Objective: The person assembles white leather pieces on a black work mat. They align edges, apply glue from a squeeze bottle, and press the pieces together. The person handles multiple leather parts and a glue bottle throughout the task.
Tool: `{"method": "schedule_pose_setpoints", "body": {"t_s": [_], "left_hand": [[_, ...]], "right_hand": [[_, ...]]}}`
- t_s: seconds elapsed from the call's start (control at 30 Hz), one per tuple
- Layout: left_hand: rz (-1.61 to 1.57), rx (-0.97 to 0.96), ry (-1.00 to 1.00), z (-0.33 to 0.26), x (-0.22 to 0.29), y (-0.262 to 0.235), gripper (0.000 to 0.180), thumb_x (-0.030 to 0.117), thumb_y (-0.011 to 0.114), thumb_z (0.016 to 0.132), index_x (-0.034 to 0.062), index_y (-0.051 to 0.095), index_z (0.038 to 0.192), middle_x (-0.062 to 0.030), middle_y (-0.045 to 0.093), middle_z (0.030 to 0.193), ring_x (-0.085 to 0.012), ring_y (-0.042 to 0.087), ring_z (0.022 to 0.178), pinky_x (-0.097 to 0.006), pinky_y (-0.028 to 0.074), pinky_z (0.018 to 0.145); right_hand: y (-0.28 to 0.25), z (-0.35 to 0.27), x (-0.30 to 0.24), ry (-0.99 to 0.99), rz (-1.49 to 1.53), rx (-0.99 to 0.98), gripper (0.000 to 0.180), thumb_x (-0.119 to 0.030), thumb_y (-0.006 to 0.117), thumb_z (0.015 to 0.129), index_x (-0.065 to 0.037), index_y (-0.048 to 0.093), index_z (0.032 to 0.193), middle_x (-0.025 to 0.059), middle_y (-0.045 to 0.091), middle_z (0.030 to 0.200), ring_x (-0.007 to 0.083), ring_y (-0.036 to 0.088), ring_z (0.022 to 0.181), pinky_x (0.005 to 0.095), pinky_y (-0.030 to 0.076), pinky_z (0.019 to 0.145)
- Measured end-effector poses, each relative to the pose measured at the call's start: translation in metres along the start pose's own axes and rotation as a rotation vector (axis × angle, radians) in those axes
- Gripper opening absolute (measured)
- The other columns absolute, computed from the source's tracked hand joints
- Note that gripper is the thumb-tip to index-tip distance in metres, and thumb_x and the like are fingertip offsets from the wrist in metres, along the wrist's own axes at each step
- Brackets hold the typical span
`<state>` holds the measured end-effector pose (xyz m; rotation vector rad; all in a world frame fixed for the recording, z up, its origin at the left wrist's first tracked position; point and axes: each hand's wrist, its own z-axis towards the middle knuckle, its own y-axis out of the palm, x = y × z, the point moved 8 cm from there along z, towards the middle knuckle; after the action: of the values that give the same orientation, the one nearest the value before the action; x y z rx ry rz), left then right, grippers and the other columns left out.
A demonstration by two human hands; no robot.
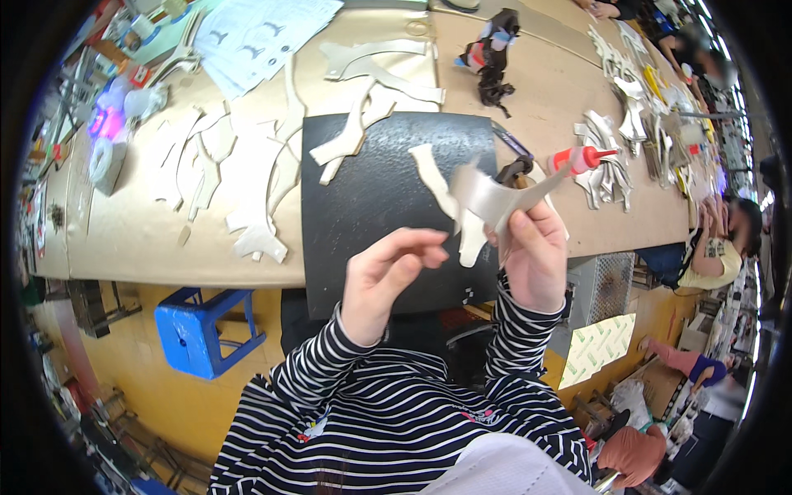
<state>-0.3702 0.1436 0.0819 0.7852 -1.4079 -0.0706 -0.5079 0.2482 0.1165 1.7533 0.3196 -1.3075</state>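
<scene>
My right hand is closed on a curved cream leather-like piece, held up over the right part of a black mat. Part of that piece is smeared by motion. Just left of it, my left hand is raised with thumb and fingers apart, holding nothing. A narrow pale cut piece lies on the mat beyond my left fingers. Farther left, other cut pieces overlap the mat's far left corner. Behind the held piece stands or lies a bottle with a red cap; its lower part is hidden.
Many pale cut pieces lie on the brown-covered table to the left, with printed sheets beyond. More pieces are piled at the right. A crumpled dark bundle lies at the back. Below the table stands a blue stool. Other people sit at the right.
</scene>
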Motion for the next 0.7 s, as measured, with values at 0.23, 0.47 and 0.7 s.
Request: {"method": "schedule_pose_setpoints", "body": {"t_s": [0.23,0.47,0.7], "left_hand": [[-0.439,0.132,-0.238,0.002,-0.01,0.009,0.024,0.015,0.071,0.091,-0.0022,0.067,0.107,-0.0052,0.068,0.093,-0.0118,0.061,0.085,-0.027,0.047,0.082],[-0.424,0.182,-0.332,-0.011,-0.012,-0.004,0.016,0.013,0.07,0.088,-0.0011,0.07,0.095,-0.004,0.067,0.085,-0.0085,0.056,0.077,-0.024,0.044,0.075],[-0.434,0.198,-0.351,-0.016,-0.007,-0.003,0.018,0.015,0.069,0.09,0.0001,0.07,0.099,-0.0008,0.066,0.087,-0.0062,0.052,0.078,-0.023,0.042,0.076]], "right_hand": [[0.025,-0.02,0.047,0.184,0.155,0.041,0.024,-0.011,0.065,0.093,0.004,0.065,0.111,0.0109,0.071,0.099,0.0143,0.066,0.087,0.0283,0.052,0.081],[0.037,-0.024,0.061,0.234,0.227,0.011,0.025,-0.011,0.066,0.093,0.005,0.065,0.112,0.0112,0.071,0.099,0.0144,0.066,0.087,0.0273,0.053,0.08],[0.043,-0.025,0.065,0.246,0.266,-0.014,0.026,-0.012,0.067,0.093,0.004,0.065,0.113,0.0106,0.071,0.1,0.0131,0.066,0.088,0.0262,0.052,0.08]]}}
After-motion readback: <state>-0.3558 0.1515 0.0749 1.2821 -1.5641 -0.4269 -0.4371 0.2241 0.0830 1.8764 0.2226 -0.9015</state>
